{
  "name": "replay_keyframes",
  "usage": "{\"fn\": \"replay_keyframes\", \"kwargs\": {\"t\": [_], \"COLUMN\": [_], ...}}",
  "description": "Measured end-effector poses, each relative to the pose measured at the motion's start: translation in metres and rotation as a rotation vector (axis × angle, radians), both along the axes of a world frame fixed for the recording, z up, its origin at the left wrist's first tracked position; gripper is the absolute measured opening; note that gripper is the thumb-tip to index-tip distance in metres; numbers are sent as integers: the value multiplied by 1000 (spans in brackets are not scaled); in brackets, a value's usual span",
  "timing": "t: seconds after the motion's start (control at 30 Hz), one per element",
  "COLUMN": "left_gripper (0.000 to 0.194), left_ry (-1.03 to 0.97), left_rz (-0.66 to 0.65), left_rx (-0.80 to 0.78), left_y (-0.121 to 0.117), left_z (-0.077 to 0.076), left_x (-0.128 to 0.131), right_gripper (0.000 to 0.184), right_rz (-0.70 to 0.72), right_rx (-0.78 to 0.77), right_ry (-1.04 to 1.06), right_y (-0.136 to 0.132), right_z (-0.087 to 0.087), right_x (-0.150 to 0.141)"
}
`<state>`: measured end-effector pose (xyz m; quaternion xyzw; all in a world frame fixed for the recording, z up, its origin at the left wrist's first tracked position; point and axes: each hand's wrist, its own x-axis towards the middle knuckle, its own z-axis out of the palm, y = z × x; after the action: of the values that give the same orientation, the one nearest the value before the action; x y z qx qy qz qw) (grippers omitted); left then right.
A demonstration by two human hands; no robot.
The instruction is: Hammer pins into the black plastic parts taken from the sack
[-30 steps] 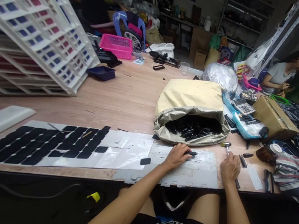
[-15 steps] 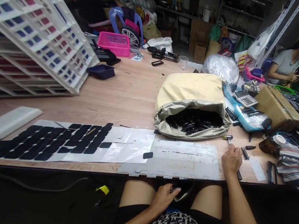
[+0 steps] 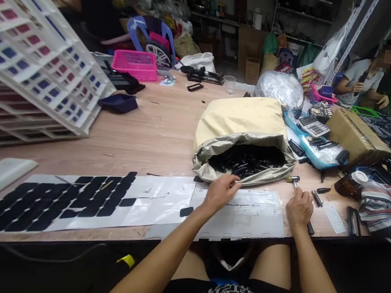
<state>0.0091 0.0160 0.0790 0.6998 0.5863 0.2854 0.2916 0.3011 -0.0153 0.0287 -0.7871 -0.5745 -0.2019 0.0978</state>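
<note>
Left hand (image 3: 221, 193) at front lip of cream sack (image 3: 240, 116), right hand (image 3: 299, 209) on hammer (image 3: 295, 184)
Black pieces (image 3: 243, 161) lie inside sack mouth; left fingers curled, cannot tell if gripping a piece; right fingers clenched round hammer, beside grey sheet (image 3: 251, 218)

Wood-grain table (image 3: 153, 135), crowded along its far and right sides.
Just beyond the left hand (image 3: 222, 193) sits a cream sack (image 3: 240, 116); a pale sheet (image 3: 243, 222) lies below and beside that hand, and farther left a white sheet (image 3: 169, 194) bears black rounded pads (image 3: 44, 200). Right of the right hand (image 3: 299, 208) lie a paper slip (image 3: 334, 217), a lidded jar (image 3: 348, 186) and striped cloth (image 3: 384, 209).
</note>
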Motion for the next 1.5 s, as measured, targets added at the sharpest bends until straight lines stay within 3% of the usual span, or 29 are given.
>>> {"fn": "replay_keyframes", "kwargs": {"t": [0.07, 0.13, 0.27, 0.37, 0.5, 0.63, 0.7, 0.93, 1.1, 1.27, 1.4, 1.5], "left_gripper": [26, 27, 24, 18, 15, 13, 13, 17, 18, 16, 18, 19], "left_ry": [165, 311, 442, 419, 277, 113, 96, 48, 4, -10, -4, -4], "left_rz": [84, 62, 13, 52, 108, -173, -231, -209, -188, -190, -177, -187], "left_rx": [112, 121, 98, 141, 277, 238, 179, 145, 128, 94, 104, 117], "left_y": [39, 65, 81, 75, 43, 7, -1, 4, 8, 10, 11, 11], "left_z": [-10, -23, -37, -31, -18, -24, -35, -64, -69, -69, -72, -74], "left_x": [0, 1, 2, -1, -10, -16, -16, -9, -9, -9, -9, -9], "right_gripper": [33, 33, 33, 33, 32, 30, 30, 32, 35, 43, 44, 40], "right_rz": [1, -5, -14, -12, -11, -5, -3, -4, -10, -11, 147, 433], "right_rx": [-7, -7, -4, -10, -19, -20, -20, -5, -3, 115, 258, 95], "right_ry": [2, -1, -11, -17, -25, -31, -37, -32, 47, 358, 647, 800], "right_y": [-1, -1, -1, -1, -2, -1, -1, 1, 2, -11, -39, -59], "right_z": [1, 1, 0, -1, 2, 5, 6, 4, 6, 20, 34, 38], "right_x": [-1, -2, -2, -2, -3, -4, -3, -3, 1, -5, -40, -76]}}
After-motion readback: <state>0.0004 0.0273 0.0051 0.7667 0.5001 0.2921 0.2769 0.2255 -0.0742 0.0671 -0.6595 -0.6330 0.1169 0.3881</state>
